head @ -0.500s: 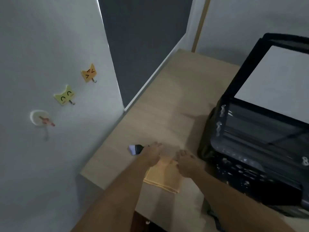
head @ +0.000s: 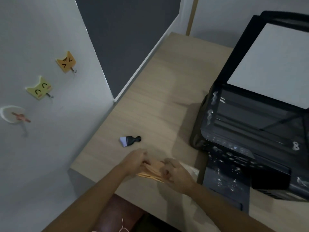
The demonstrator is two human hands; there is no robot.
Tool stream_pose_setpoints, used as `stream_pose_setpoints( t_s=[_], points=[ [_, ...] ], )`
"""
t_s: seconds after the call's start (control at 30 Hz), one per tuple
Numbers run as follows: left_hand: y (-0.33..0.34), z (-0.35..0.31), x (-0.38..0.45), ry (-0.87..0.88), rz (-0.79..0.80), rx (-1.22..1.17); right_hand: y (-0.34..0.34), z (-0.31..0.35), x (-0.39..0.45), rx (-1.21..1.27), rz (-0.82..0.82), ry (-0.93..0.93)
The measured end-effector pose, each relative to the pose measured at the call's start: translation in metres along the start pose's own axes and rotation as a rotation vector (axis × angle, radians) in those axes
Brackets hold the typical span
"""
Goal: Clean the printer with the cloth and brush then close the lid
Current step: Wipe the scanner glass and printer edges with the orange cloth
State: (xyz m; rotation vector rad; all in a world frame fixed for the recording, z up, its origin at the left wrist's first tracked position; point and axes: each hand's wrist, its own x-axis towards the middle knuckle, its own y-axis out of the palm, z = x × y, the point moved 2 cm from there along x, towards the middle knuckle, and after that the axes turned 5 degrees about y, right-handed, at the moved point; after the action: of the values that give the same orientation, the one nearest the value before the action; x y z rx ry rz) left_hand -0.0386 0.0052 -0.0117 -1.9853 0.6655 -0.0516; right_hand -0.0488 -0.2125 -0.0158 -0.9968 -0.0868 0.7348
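A black printer [head: 250, 134] stands at the right of the wooden desk [head: 160, 91], its scanner lid [head: 274, 64] raised and white specks scattered over its front panel. An orange cloth [head: 153, 169] is bunched between both hands near the desk's front edge. My left hand [head: 135, 162] grips its left end and my right hand [head: 175, 173] grips its right end. A small black brush with pale bristles [head: 129, 140] lies flat on the desk just beyond my left hand, untouched.
A grey wall on the left carries cat-shaped hooks, one orange [head: 66, 63], one yellow [head: 40, 88], and a white round hook [head: 12, 114]. A dark panel [head: 127, 39] stands behind the desk. The desk's left and front edges drop off close to my hands.
Both hands have gathered the flat cloth off the desk and pulled it toward me. The brush, half hidden by my left hand before, now lies fully in view.
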Motion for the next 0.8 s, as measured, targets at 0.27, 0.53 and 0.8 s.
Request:
stream_pose_setpoints(
  t_s=[0.27, 0.53, 0.8],
  points=[
    [0.013, -0.004, -0.012, -0.133, -0.062, -0.084, 0.008, -0.001, 0.000, 0.186, -0.014, 0.366],
    [-0.047, -0.031, 0.023, -0.184, 0.053, -0.571, -0.060, 0.028, -0.019, 0.657, -0.167, 0.324],
    [-0.110, -0.115, 0.106, -0.051, -0.246, -0.904, -0.214, 0.002, -0.034, 0.796, -0.301, 0.297]
  ],
)
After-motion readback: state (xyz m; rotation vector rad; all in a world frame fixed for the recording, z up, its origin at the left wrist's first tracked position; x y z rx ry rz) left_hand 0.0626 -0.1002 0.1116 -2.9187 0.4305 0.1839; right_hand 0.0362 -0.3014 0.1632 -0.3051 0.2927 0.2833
